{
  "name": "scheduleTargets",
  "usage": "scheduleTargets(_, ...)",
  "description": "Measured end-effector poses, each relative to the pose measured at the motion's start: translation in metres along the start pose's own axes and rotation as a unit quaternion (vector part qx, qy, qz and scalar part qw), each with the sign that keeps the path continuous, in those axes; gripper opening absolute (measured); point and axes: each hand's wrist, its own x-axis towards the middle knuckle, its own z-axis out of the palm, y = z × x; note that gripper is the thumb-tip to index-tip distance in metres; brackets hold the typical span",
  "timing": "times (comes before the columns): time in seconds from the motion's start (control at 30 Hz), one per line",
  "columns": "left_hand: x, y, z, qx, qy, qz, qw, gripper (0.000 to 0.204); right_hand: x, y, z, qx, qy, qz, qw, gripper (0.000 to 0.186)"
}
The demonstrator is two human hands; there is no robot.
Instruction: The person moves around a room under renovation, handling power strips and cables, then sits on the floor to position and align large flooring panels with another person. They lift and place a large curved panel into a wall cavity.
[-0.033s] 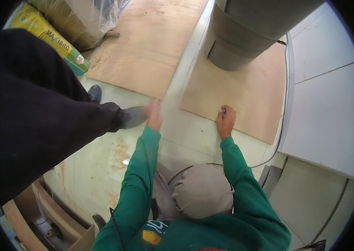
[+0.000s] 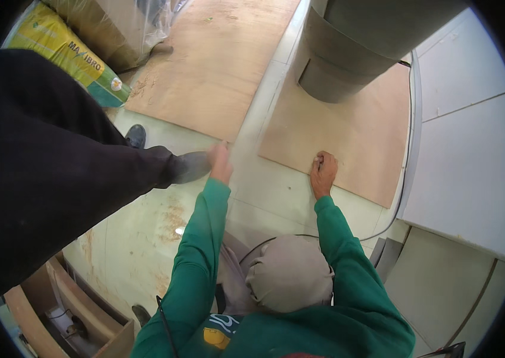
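Note:
My left hand (image 2: 220,163), blurred, is at the near right corner of a plywood sheet (image 2: 205,77) lying on the floor. Its fingertips come up to that corner, but the smear hides how they are set. To the right, my right hand (image 2: 324,173) rests over the near edge of a second plywood sheet (image 2: 366,140). Its fingers are curled in with the thumb close to them; whatever may be between them is hidden. A strip of pale tiled floor (image 2: 270,191) separates the two sheets. My bent knee (image 2: 291,273) is below and between my forearms.
A person's dark-trousered leg (image 2: 73,167) and black shoe (image 2: 193,167) stand close beside my left hand. A grey rounded column-like thing (image 2: 339,74) stands on the right sheet. White panels (image 2: 467,161) and a cable line the right. Upper left are a yellow-green bag (image 2: 64,51) and wrapped boxes.

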Motion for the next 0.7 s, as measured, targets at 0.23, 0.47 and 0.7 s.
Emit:
scheduleTargets(0.23, 0.080, -0.021, -0.001, 0.083, 0.071, 0.106, 0.988, 0.027, 0.001, -0.008, 0.024, -0.056, 0.003, -0.027, 0.998, 0.023)
scheduleTargets(0.47, -0.030, 0.016, 0.054, 0.122, 0.091, 0.020, 0.988, 0.025, 0.003, 0.006, 0.018, -0.112, 0.020, -0.042, 0.993, 0.026)
scheduleTargets(0.7, -0.042, -0.019, 0.055, 0.224, 0.114, 0.133, 0.959, 0.026, 0.008, -0.009, 0.028, -0.093, 0.005, -0.037, 0.995, 0.026)
